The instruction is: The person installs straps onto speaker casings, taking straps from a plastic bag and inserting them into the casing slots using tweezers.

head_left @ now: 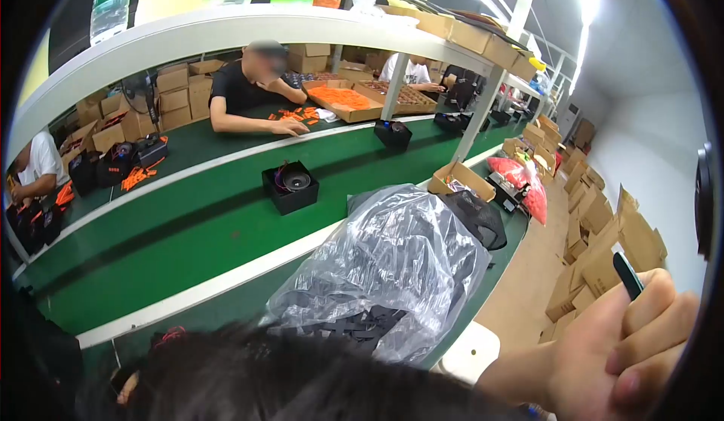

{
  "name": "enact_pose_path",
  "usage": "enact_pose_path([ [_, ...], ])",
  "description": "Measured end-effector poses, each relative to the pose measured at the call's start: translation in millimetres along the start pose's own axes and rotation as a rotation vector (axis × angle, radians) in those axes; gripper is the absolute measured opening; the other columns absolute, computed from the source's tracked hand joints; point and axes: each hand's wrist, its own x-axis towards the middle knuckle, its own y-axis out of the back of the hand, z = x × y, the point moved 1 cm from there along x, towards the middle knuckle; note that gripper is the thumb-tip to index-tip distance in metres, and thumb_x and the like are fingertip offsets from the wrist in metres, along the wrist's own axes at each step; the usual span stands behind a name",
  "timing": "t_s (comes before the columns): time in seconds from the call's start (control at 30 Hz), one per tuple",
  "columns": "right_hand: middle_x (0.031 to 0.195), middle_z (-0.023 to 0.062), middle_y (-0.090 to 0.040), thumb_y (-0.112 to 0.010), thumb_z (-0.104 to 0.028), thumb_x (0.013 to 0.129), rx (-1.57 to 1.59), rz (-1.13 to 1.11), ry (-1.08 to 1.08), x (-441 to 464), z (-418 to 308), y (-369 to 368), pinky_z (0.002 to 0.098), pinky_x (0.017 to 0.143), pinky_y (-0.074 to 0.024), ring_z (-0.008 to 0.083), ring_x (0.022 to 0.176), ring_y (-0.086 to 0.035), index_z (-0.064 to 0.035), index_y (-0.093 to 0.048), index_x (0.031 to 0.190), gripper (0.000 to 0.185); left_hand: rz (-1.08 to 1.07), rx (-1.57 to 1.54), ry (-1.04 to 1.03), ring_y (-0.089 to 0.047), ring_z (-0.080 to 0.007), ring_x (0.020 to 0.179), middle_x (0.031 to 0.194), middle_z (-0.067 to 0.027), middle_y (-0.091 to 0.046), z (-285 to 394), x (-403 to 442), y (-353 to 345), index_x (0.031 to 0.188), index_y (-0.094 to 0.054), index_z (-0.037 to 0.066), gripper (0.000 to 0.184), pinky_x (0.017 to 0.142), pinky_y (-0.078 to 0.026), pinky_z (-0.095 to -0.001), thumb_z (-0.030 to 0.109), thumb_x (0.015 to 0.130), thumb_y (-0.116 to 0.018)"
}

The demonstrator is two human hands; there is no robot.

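Note:
My right hand [641,345] is raised at the right edge, its fingers curled closed. A short, flat dark strip [627,276] with a pale edge sticks up out of its grip; its lower end is hidden by the fingers. Blurred dark hair [286,379] covers the bottom of the view. At the lower left, a small skin-coloured patch that looks like part of my left hand [127,387] peeks out; its fingers are hidden. A clear plastic bag [400,262] holding many black pieces [369,323] lies on the near bench.
A green conveyor belt [188,221] carries a black box with a round speaker-like part [294,183]. Across it, a person [249,89] sits near orange strips [343,96]. A white shelf [249,32] spans overhead. Cardboard boxes [603,247] line the right floor beside a white stool [471,353].

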Motion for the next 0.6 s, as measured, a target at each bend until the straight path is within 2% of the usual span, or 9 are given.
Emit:
enact_pose_path([
  [0.2, 0.052, -0.0072, -0.042, -0.065, -0.006, 0.082, -0.114, -0.004, 0.086, -3, -17, 12, 0.0265, 0.05, -0.02, 0.0049, 0.046, -0.03, -0.0189, -0.039, 0.058, 0.038, -0.171, -0.057, -0.105, -0.077, -0.0279, 0.099, 0.102, -0.0171, -0.078, -8, 31, -19, 0.119, -0.072, 0.008, 0.028, 0.084, -0.058, -0.0427, 0.025, 0.097, -0.076],
  [0.4, 0.053, -0.0091, -0.042, -0.064, -0.008, 0.081, -0.042, 0.114, 0.178, 11, -29, -2, 0.0262, 0.052, -0.019, 0.0041, 0.047, -0.029, -0.0208, -0.04, 0.058, 0.036, -0.249, 0.02, -0.172, -0.077, -0.0288, 0.096, 0.099, -0.0158, -0.079, 14, 28, -11, 0.118, -0.073, 0.008, 0.029, 0.082, -0.058, -0.0423, 0.024, 0.094, -0.079],
  [0.47, 0.053, -0.0098, -0.041, -0.064, -0.009, 0.081, -0.036, 0.136, 0.203, 14, -33, -2, 0.0261, 0.052, -0.0187, 0.0038, 0.047, -0.028, -0.0215, -0.04, 0.057, 0.036, -0.092, 0.337, -0.105, -0.077, -0.0291, 0.096, 0.098, -0.0153, -0.079, 34, 4, 11, 0.117, -0.074, 0.008, 0.029, 0.082, -0.058, -0.0422, 0.024, 0.094, -0.08],
  [0.53, 0.053, -0.0105, -0.041, -0.064, -0.01, 0.08, -0.038, 0.154, 0.222, 16, -35, -6, 0.0261, 0.052, -0.0184, 0.0035, 0.048, -0.028, -0.0221, -0.041, 0.057, 0.035, 0.243, 1.01, 0.117, -0.077, -0.0303, 0.094, 0.09, -0.0095, -0.079, 62, -26, 39, 0.108, -0.079, 0.01, 0.03, 0.082, -0.058, -0.0421, 0.022, 0.082, -0.087],
  [0.57, 0.053, -0.0108, -0.041, -0.064, -0.01, 0.08, -0.039, 0.157, 0.227, 16, -36, -7, 0.026, 0.053, -0.0182, 0.0034, 0.048, -0.028, -0.0224, -0.041, 0.057, 0.035, 0.535, 1.139, 0.096, -0.074, -0.0303, 0.094, 0.091, -0.0092, -0.079, 60, -46, 50, 0.097, -0.08, 0.009, 0.025, 0.081, -0.056, -0.0428, 0.017, 0.075, -0.088],
  [0.6, 0.053, -0.0111, -0.041, -0.064, -0.01, 0.08, -0.039, 0.161, 0.237, 18, -36, -9, 0.026, 0.053, -0.0181, 0.0033, 0.048, -0.028, -0.0227, -0.041, 0.057, 0.035, 0.678, 1.295, 0.065, -0.072, -0.0297, 0.089, 0.093, -0.01, -0.078, 80, -61, 61, 0.1, -0.079, 0.008, 0.028, 0.083, -0.053, -0.043, 0.024, 0.079, -0.088],
])
